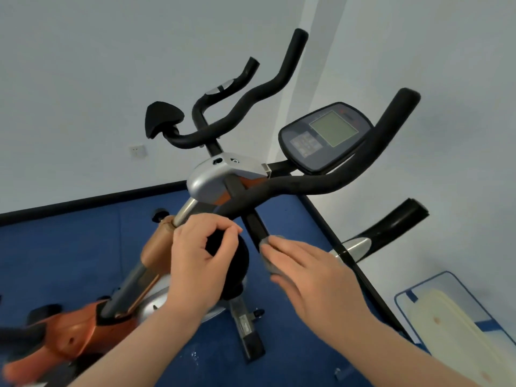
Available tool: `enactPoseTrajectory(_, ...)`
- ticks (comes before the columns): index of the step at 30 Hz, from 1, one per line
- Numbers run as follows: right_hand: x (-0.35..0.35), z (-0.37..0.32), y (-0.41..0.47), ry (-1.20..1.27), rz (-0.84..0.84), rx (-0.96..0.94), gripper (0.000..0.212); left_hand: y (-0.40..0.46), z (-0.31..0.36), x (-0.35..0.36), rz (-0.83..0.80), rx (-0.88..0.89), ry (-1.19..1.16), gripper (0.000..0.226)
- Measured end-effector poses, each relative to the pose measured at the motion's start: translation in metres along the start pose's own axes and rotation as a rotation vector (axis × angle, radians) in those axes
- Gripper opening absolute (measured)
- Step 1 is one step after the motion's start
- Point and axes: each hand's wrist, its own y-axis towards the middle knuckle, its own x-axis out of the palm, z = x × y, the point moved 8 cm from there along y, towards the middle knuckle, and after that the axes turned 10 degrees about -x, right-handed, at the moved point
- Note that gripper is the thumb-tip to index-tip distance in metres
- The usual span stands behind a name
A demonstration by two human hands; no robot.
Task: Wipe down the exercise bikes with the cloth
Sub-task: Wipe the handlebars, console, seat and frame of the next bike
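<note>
Two bare hands reach forward over an exercise bike (220,177). My left hand (201,258) has its fingers curled around the rounded black end of a foam handlebar grip (231,261), thumb and forefinger meeting over the top. My right hand (315,275) lies with its fingers straight and together, pressing a small grey cloth (272,259) against the black handlebar stem (255,227); only the cloth's edge shows past my fingertips. Below my left forearm runs the bike's orange and silver frame (83,322), sloping down to the bottom left corner of the view, above a blue floor mat (69,247).

Beyond my hands, the stem rises to a silver housing (212,180). From there a thick black handlebar (349,174) sweeps up to the right, passing in front of a dark console (324,135) with a pale green screen. Further back, a second bike's curved black handlebars (251,96) and a black padded rest (162,115) stand against a white wall (111,65). At the far right, a white and blue board (446,317) lies on the floor.
</note>
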Motion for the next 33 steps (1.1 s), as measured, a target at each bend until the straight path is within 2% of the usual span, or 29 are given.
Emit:
enactPoseTrajectory(4,0.014,0.012,0.046,0.155,-0.093,0.170,0.040,0.004,-0.006,0.002,-0.035,-0.005,-0.062,0.011)
enactPoseTrajectory(10,0.015,0.018,0.056,0.161,-0.162,0.184,0.039,0.005,-0.006,0.001,-0.036,0.039,-0.071,0.007)
enactPoseTrajectory(13,0.024,0.016,0.072,0.097,-0.106,0.237,0.036,0.005,-0.008,0.002,-0.048,0.039,-0.066,0.007)
enactPoseTrajectory(17,0.011,0.001,0.033,0.056,-0.053,0.204,0.033,0.004,-0.003,0.002,-0.083,0.043,-0.035,0.012)
enactPoseTrajectory(21,-0.013,-0.013,-0.011,-0.155,0.090,-0.096,0.025,-0.001,0.006,0.004,-0.154,0.139,0.126,0.013)
enactPoseTrajectory(22,-0.018,-0.007,-0.019,-0.197,0.124,-0.124,0.025,-0.002,0.012,0.007,-0.185,0.181,0.156,0.016)
enactPoseTrajectory(23,-0.025,0.005,-0.027,-0.229,0.181,-0.081,0.026,-0.005,0.020,0.012,-0.233,0.223,0.165,0.018)
enactPoseTrajectory(26,-0.040,0.030,-0.050,-0.194,0.434,0.293,0.032,-0.017,0.050,0.039,-0.407,0.375,0.171,0.013)
enactPoseTrajectory(27,-0.033,0.024,-0.051,-0.193,0.462,0.326,0.032,-0.022,0.058,0.049,-0.451,0.405,0.185,0.011)
enactPoseTrajectory(30,-0.015,0.006,-0.043,-0.270,0.314,0.069,0.030,-0.023,0.063,0.073,-0.543,0.322,0.161,0.009)
enactPoseTrajectory(31,-0.022,0.013,-0.044,-0.295,0.301,0.036,0.030,-0.021,0.061,0.080,-0.558,0.286,0.141,0.010)
enactPoseTrajectory(33,-0.042,0.038,-0.052,-0.305,0.384,0.143,0.028,-0.018,0.059,0.092,-0.578,0.229,0.107,0.015)
